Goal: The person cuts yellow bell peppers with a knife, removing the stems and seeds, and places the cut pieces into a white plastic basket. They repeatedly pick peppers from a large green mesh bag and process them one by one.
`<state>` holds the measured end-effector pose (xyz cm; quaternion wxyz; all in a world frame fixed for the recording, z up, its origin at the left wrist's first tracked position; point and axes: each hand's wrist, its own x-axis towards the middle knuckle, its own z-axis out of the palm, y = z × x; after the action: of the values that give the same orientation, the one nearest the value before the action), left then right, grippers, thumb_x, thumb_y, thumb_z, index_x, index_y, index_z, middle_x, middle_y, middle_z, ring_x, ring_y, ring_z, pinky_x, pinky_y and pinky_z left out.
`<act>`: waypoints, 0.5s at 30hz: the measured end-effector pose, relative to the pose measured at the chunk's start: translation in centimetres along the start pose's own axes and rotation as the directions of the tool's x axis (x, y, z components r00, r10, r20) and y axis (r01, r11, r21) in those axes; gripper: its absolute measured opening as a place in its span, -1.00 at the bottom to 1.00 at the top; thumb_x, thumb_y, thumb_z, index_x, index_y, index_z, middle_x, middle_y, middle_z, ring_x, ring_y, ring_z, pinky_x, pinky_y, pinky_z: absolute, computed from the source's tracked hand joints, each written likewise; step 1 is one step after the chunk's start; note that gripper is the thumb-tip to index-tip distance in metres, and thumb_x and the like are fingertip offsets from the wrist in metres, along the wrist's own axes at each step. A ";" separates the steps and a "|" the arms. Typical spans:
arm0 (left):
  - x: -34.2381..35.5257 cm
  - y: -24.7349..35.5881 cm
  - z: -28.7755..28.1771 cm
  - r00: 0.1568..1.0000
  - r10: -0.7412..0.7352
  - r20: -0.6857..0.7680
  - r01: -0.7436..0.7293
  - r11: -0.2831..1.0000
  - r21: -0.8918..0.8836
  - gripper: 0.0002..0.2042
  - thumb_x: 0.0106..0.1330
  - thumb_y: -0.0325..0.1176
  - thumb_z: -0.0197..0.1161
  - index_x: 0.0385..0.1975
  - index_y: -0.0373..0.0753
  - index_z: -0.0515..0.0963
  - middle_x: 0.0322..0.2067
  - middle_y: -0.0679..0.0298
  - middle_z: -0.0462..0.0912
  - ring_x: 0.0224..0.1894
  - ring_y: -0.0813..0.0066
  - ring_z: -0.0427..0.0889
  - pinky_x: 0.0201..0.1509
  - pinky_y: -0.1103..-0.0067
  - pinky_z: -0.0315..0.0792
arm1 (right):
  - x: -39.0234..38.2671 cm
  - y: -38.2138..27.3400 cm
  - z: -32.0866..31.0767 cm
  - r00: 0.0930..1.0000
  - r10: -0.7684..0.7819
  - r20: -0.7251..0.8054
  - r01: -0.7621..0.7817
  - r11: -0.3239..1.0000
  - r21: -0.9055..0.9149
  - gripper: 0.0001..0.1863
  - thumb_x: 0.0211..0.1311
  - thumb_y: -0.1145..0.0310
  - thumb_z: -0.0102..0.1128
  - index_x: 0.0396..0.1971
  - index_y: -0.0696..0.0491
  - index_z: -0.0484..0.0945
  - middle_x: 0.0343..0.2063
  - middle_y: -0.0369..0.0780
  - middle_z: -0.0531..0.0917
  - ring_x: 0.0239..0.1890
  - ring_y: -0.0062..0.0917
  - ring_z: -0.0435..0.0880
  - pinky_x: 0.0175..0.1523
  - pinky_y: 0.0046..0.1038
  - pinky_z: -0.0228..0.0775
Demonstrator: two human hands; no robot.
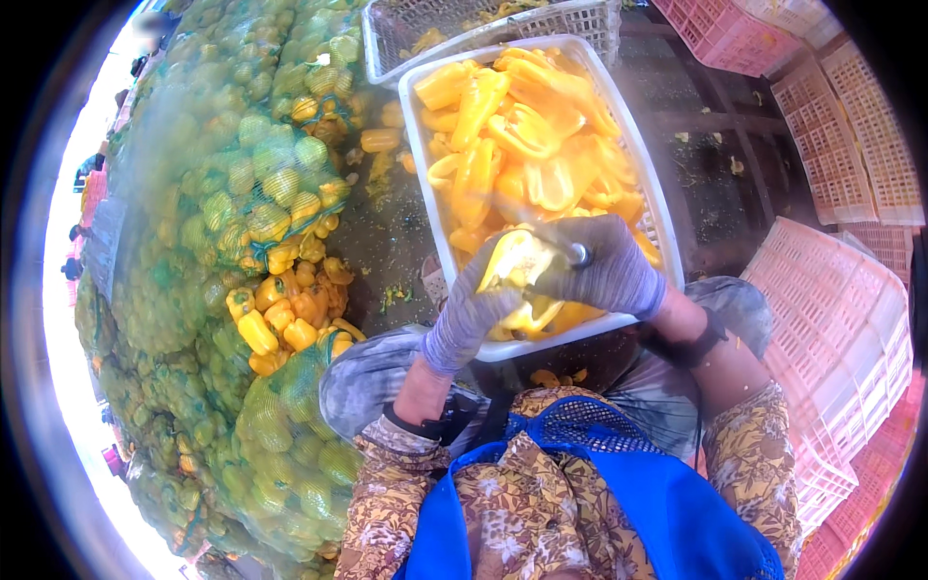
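Over the near end of a white plastic crate [667, 237], my gloved left hand [471, 311] is closed around a cut yellow bell pepper [522, 259], its pale inside facing up. My gloved right hand [611, 266] is closed at the pepper's right side. A small shiny round metal piece [579, 254] shows by its fingers; the rest of what it grips is hidden. Below the hands lies another yellow pepper piece [530, 317]. Many opened yellow peppers [551, 130] fill the crate, which stands before my bent knees.
Green mesh sacks of peppers [222, 184] are piled along the left. Loose whole yellow peppers [290, 314] spill from a sack beside my left knee. Another white crate [493, 43] stands beyond. Pink crates [831, 319] line the right side. Scraps dot the dark floor [715, 174].
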<state>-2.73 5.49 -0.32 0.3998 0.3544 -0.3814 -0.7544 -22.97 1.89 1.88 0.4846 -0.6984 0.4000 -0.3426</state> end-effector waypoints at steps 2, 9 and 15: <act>-0.2 0.1 0.2 0.995 0.001 -0.099 -0.003 1.000 -0.020 -0.40 0.21 -0.23 0.24 0.24 -0.27 0.26 0.00 0.27 0.49 0.07 0.49 0.43 0.16 0.58 0.33 | 0.5 0.0 0.1 0.991 0.119 0.054 -0.120 0.993 0.008 -0.67 -0.08 0.22 0.45 -0.34 0.08 0.62 -0.53 -0.24 0.64 -0.52 -0.61 0.59 -0.38 -0.49 0.43; 0.2 -1.7 -0.2 0.983 0.149 -0.107 -0.074 0.857 0.510 -0.55 0.13 -0.35 0.37 0.01 -0.30 0.44 -0.19 0.24 0.61 -0.19 0.55 0.57 -0.13 0.60 0.49 | 1.1 -1.9 -0.5 0.968 -0.022 0.249 0.184 0.738 -0.649 -0.47 -0.19 0.15 0.43 -0.19 0.07 0.50 -0.36 -0.19 0.57 -0.41 -0.31 0.64 -0.38 -0.30 0.47; 0.6 0.0 0.8 0.988 0.008 -0.155 0.058 0.907 0.418 -0.38 0.00 -0.22 0.49 0.04 -0.37 0.41 -0.13 0.21 0.61 -0.11 0.50 0.58 0.00 0.56 0.49 | 0.7 -0.7 -0.2 0.953 -0.014 0.302 0.194 0.795 -0.575 -0.28 -0.30 0.27 0.48 0.01 0.05 0.42 -0.32 -0.16 0.57 -0.34 -0.24 0.63 -0.27 -0.30 0.46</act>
<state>-3.65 5.22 -0.05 0.3324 0.4940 -0.4988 -0.6298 -22.70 1.33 2.71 0.2715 -0.8780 0.3748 -0.1218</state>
